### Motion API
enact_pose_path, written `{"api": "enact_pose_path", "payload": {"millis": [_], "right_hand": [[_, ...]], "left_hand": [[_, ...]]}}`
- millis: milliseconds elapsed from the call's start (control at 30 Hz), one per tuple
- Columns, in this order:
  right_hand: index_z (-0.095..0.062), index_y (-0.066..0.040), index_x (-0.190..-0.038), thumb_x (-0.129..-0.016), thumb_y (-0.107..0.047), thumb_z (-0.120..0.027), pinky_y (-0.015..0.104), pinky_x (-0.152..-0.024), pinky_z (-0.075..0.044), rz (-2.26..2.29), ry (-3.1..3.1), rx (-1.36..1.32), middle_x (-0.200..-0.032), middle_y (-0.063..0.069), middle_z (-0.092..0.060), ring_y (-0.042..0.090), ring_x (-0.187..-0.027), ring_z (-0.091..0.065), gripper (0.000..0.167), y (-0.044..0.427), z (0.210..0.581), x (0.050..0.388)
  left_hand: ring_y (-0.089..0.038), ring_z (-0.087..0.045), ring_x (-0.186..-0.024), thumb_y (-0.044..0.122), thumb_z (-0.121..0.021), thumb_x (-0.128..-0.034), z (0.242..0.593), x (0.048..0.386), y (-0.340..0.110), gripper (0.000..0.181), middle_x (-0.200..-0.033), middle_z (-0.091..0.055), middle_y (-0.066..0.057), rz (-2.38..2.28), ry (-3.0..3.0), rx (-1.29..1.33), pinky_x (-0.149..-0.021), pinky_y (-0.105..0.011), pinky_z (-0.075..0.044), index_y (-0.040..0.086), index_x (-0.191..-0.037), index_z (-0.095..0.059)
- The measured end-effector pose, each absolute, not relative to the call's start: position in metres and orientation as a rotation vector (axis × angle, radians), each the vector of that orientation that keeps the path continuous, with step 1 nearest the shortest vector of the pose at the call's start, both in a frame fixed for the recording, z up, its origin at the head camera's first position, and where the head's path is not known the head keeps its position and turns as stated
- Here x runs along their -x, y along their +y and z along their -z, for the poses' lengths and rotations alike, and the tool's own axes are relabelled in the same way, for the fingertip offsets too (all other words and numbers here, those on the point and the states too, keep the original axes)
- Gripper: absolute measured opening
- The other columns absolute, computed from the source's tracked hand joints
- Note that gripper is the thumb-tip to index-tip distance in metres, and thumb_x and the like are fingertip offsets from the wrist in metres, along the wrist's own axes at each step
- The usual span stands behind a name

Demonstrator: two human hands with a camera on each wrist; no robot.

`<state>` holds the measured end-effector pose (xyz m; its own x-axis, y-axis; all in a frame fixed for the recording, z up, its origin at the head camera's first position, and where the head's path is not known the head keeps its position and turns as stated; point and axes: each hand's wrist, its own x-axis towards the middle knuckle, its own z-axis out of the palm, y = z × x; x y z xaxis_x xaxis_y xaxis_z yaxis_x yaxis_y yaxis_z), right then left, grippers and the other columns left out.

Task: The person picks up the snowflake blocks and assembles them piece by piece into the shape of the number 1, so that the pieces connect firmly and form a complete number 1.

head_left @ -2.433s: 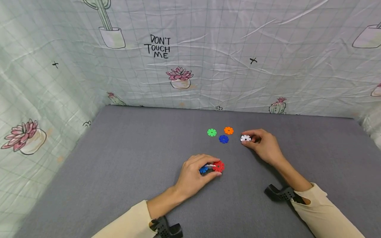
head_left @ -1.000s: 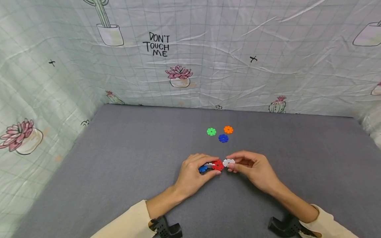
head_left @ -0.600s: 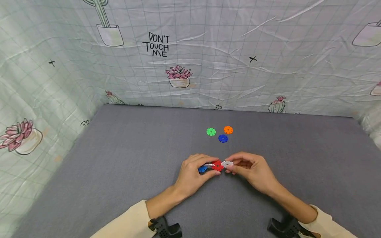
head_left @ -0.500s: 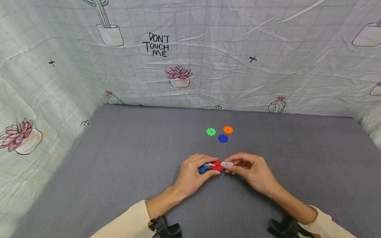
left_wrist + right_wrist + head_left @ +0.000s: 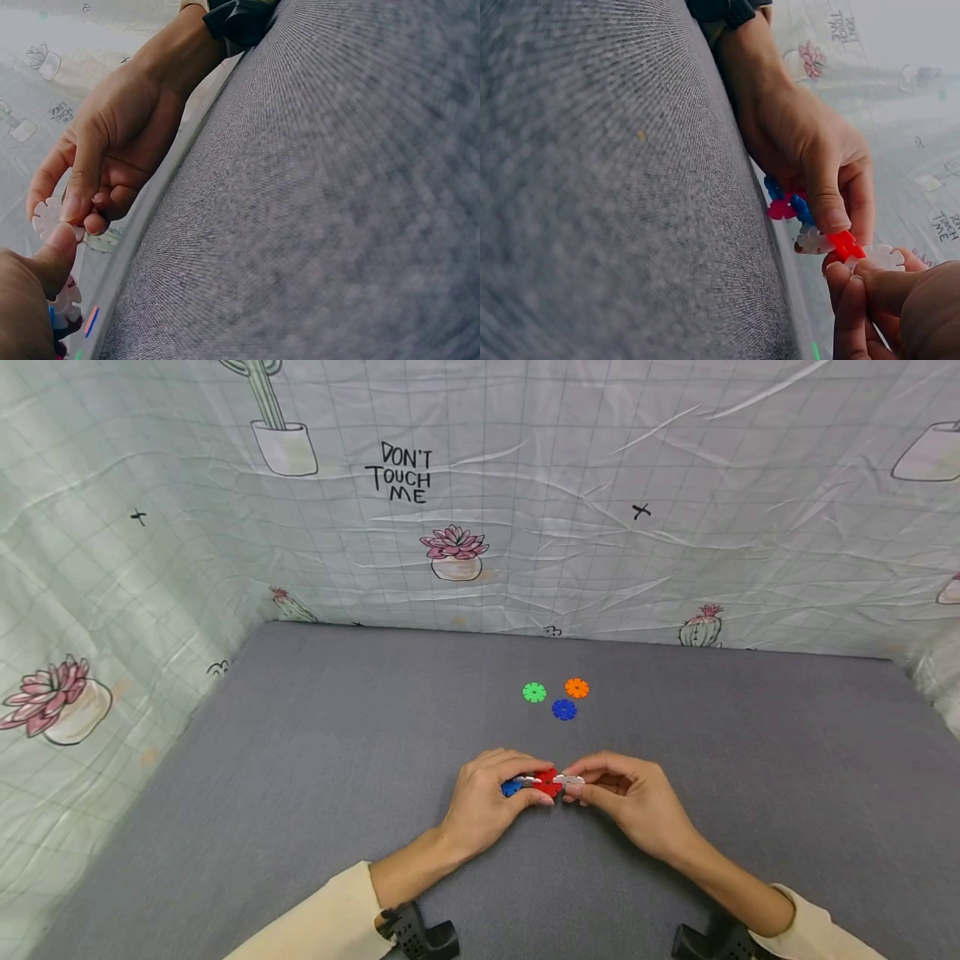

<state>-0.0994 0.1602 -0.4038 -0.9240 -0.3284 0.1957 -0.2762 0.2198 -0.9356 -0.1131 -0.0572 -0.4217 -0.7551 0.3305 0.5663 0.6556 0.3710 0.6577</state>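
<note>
Two hands meet over the middle of the worktop (image 5: 337, 735), well in from its far edge. One row of joined, notched discs lies in the left hand (image 5: 480, 797), whose thumb and fingers curl around it and grip it near its red disc (image 5: 548, 782). Counting back from that one red disc, the right wrist view shows one joined white disc (image 5: 814, 241), then one pink disc (image 5: 781, 209) with what look like two joined blue discs (image 5: 801, 209) about it; the palm hides any more. One further disc, the pinched white disc (image 5: 572, 780), sits between the thumb and fingers of the right hand (image 5: 637, 797), touching the red disc's edge; how deeply the two slots engage cannot be told.

Three loose discs lie flat beyond the hands, toward the middle of the far edge: one green disc (image 5: 535, 692), one orange disc (image 5: 577, 687) and one loose blue disc (image 5: 565, 709), close together but apart, the blue one farthest from that edge.

Two cream sleeves (image 5: 322, 914) and two black wrist devices (image 5: 426, 937) show toward the near side. One printed curtain (image 5: 562, 468) stands along the far edge, lettered "DON'T TOUCH ME".
</note>
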Motion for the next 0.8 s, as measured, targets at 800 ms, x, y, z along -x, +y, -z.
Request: {"api": "enact_pose_path", "payload": {"millis": [800], "right_hand": [[-0.073, -0.014, -0.093, -0.084, -0.02, -0.075, 0.027, -0.062, -0.052, 1.73, 2.516, 0.493, -0.09, 0.0, -0.07, 0.017, -0.073, -0.065, 0.011, 0.173, 0.399, 0.112]], "left_hand": [[-0.004, -0.061, -0.087, 0.02, -0.084, -0.0752, 0.423, 0.114, -0.057, 0.032, -0.095, -0.07, 0.007, 1.242, -2.275, 0.845, -0.077, -0.025, -0.042, 0.011, -0.104, -0.073]]}}
